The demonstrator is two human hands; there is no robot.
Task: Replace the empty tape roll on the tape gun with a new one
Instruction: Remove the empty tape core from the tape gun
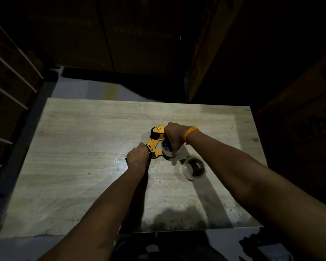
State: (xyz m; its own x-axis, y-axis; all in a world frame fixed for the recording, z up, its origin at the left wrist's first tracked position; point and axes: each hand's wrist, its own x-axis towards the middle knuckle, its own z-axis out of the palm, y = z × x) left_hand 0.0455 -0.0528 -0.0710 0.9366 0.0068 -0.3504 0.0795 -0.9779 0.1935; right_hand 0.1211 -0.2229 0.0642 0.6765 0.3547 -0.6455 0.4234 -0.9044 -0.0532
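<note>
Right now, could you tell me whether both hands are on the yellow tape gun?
Yes, the left hand grips its handle while the right hand holds the roll on the yellow tape gun.

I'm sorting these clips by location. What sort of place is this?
Probably a storeroom or warehouse packing spot: tall cardboard cartons crowd a small wooden table, and slatted racking stands on the left. The lighting is dim, so I can't be certain.

Two bare forearms enter from the bottom edge, no sleeves in view on either. Left hand (138,157): no ring, watch or band visible. Right hand (174,135): thin orange-yellow thread band (190,133) wound around the wrist, several strands, with a short loose end hanging on the underside. Light is dim; finer detail is not readable.
</note>
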